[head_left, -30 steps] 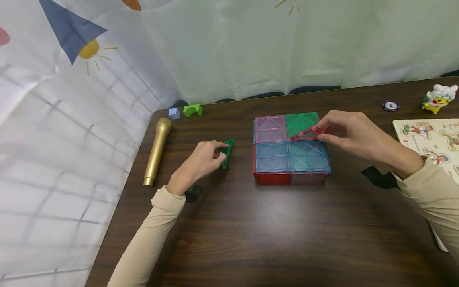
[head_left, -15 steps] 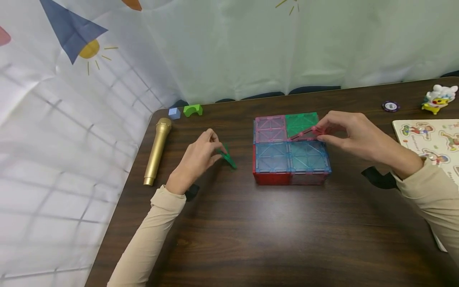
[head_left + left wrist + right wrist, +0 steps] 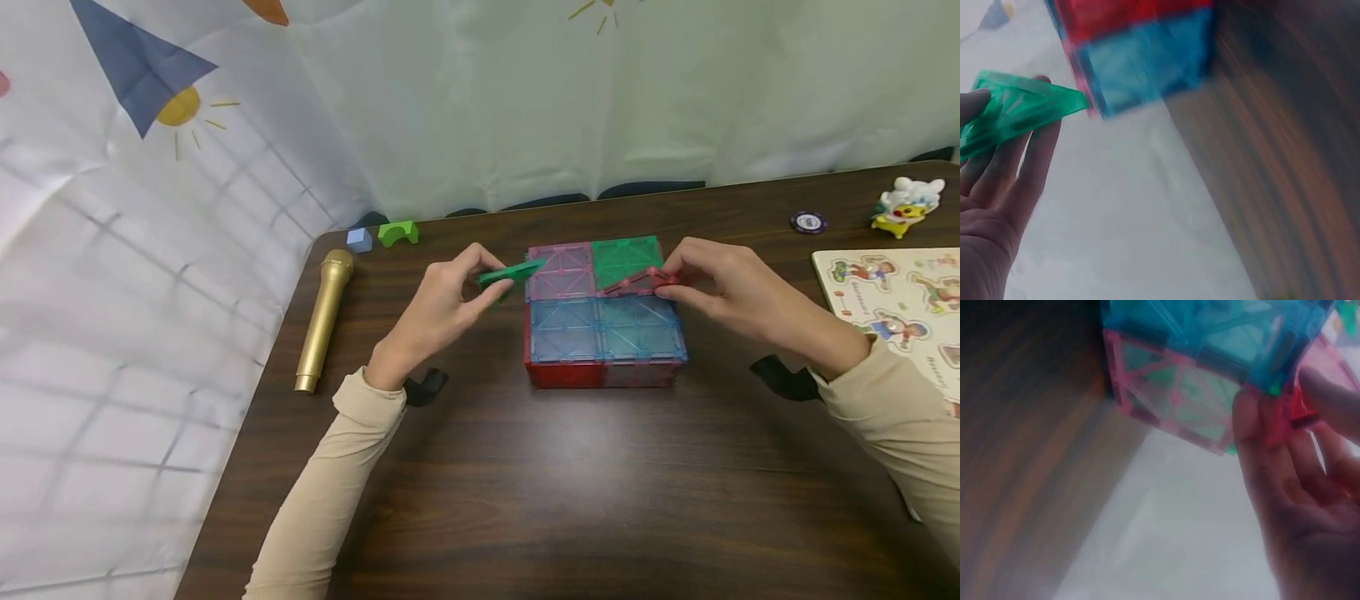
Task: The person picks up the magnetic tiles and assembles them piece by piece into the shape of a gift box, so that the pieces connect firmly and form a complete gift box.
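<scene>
Between thumb and fingers my left hand [image 3: 442, 307] pinches a green translucent triangular magnetic tile [image 3: 1025, 106]. In the head view it is raised at the left edge of a box of magnetic tiles [image 3: 566, 331], its tip over the pink top square [image 3: 558, 275]. My right hand [image 3: 731, 287] pinches a pink triangular magnetic tile [image 3: 637, 282], which stands tilted on the box top along the front of the green square [image 3: 626, 254]. Blue squares form the front half of the top; red and pink sides show below. In the right wrist view, my fingers [image 3: 1254, 444] are beside the box's corner.
A gold toy microphone [image 3: 324, 321] lies at the left. Behind it are a small blue cube [image 3: 359, 240] and a green arch block [image 3: 398, 233]. On the right are a picture board [image 3: 892, 292], a poker chip [image 3: 808, 222] and a small figurine [image 3: 907, 207].
My left hand has lifted the green triangle off the table, turned it, and carried it right to the box's left edge. The right hand keeps holding the pink triangle in nearly the same place.
</scene>
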